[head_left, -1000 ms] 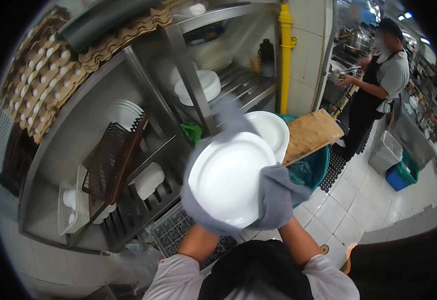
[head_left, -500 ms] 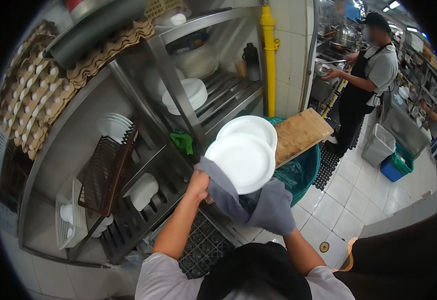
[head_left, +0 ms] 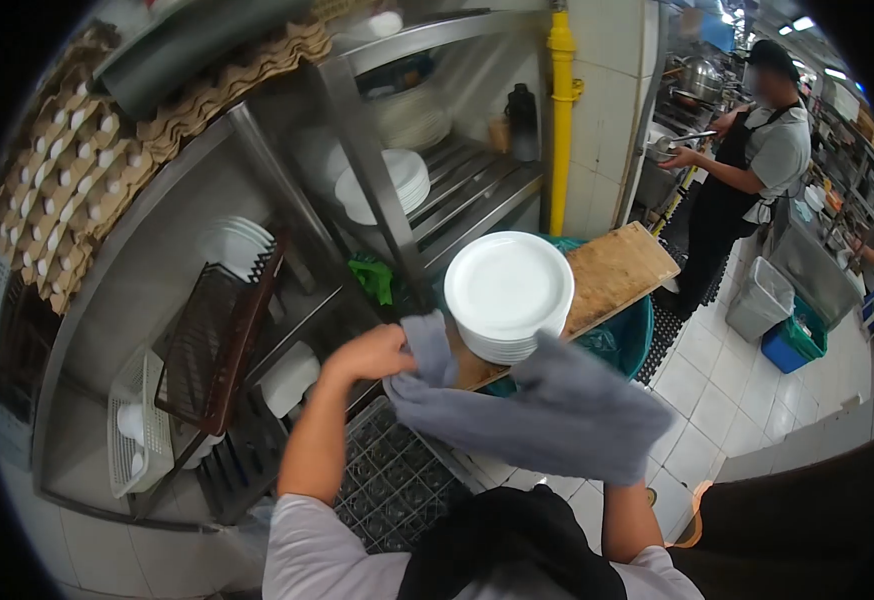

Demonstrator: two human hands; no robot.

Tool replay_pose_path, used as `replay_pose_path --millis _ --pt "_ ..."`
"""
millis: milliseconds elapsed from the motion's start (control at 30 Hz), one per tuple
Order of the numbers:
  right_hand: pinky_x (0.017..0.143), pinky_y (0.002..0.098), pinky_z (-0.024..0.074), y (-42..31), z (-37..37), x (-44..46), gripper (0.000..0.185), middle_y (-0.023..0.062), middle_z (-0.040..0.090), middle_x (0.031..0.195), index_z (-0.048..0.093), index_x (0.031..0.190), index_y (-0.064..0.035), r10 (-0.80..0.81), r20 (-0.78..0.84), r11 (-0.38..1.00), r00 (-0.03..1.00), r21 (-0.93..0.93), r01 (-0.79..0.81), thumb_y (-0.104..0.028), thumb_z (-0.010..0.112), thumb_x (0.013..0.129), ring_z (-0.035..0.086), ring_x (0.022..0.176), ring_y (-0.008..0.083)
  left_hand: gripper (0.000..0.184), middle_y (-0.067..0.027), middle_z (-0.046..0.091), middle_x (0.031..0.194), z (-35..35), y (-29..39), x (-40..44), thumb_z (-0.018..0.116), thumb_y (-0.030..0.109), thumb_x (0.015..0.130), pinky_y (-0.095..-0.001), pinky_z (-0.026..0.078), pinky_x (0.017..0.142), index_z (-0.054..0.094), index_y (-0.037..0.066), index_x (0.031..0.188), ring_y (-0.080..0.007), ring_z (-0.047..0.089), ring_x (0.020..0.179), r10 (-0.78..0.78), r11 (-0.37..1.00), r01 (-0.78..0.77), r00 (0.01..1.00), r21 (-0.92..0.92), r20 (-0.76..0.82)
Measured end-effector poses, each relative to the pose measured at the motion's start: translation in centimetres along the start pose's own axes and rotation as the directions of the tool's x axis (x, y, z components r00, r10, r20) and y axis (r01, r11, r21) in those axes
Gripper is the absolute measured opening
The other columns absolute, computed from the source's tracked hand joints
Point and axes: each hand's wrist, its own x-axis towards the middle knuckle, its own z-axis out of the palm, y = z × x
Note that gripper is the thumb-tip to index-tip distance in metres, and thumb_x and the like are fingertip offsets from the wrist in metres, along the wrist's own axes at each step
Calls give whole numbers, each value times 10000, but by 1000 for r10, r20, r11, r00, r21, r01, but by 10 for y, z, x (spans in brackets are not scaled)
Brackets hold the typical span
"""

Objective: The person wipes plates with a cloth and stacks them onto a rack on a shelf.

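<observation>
A grey cloth towel (head_left: pixel 547 425) stretches across between my hands. My left hand (head_left: pixel 369 355) is closed round its left end. The other end drapes over my right hand, so those fingers are hidden and only the forearm (head_left: pixel 633 520) shows below. Just beyond the towel stands a stack of white plates (head_left: pixel 510 287), resting on a wooden board (head_left: pixel 622 262). Neither hand touches the plates.
The board lies across a green bin (head_left: pixel 640 335). Steel shelves (head_left: pixel 457 50) at left hold plates, a brown dish rack (head_left: pixel 222 345) and a white basket (head_left: pixel 142 425). Egg trays (head_left: pixel 67 190) are stacked above. A glass crate (head_left: pixel 392 480) sits below. A co-worker (head_left: pixel 757 150) stands back right.
The plate held in the towel has been set down on the stack and let go. Both hands have drawn apart, spreading the towel, with the right one moving right and nearer to me.
</observation>
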Motion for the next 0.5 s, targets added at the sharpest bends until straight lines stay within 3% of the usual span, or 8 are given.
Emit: replay_pose_path --millis 33,100,133,267,333,400,433,500 --pt "868 451 494 -5 -2 3 568 127 601 1168 550 1327 -76 73 -80 997 994 -6 -74 -292 715 829 566 1134 334 412 -198 737 948 -32 40 -20 770 219 775 -374 551 804 704 9 1123 -266 727 919 -167 984 140 943 112 289" --pt "939 456 469 -23 -1 15 625 127 584 1206 518 1366 -68 141 -197 989 970 -6 -145 -306 722 825 531 1195 345 391 -170 740 973 -62 40 -48 780 168 780 -354 550 812 693 11 1128 -235 724 917 -121 990 133 968 -38 221" --pt "974 458 456 -37 6 22 654 126 576 1225 502 1386 -64 141 -221 990 965 10 -142 -313 725 823 513 1225 351 378 -143 742 998 -77 31 -65 790 117 786 -335 549 821 682 14 1132 -204 721 915 -78 981 101 987 -165 144" --pt "1124 452 337 -90 46 43 658 145 532 1307 501 1369 -52 202 -38 952 979 242 -187 -310 755 820 460 1308 353 359 -132 726 1055 -174 -46 -96 835 92 742 -393 547 816 680 41 1062 -259 711 945 -239 928 345 842 142 -484" --pt "1109 426 355 -113 44 39 643 138 535 1329 496 1370 -44 157 -61 939 986 318 -130 -253 759 821 475 1303 312 393 -133 670 1127 -211 -114 -110 823 119 738 -445 518 903 656 78 1092 -327 639 1070 37 753 469 670 462 -741" --pt "1134 385 340 -104 48 33 594 132 535 1373 502 1377 -39 352 404 781 844 370 -503 -201 741 858 485 1311 270 406 -117 644 1140 -233 -142 -118 815 119 740 -464 495 930 650 93 1110 -328 611 1100 42 693 571 577 440 -815" --pt "1145 361 349 -91 73 -6 572 119 545 1392 516 1386 -35 296 262 889 919 276 -365 -167 737 875 501 1306 251 420 -102 619 1154 -241 -154 -118 806 118 741 -482 472 957 644 108 1128 -329 583 1130 56 637 657 483 404 -874" --pt "1149 357 355 -110 69 13 581 116 544 1402 506 1404 -39 380 300 786 875 395 -476 -160 735 885 505 1306 247 441 -92 604 1146 -254 -185 -113 806 125 737 -482 464 959 639 120 1145 -318 582 1121 139 601 656 478 457 -868"
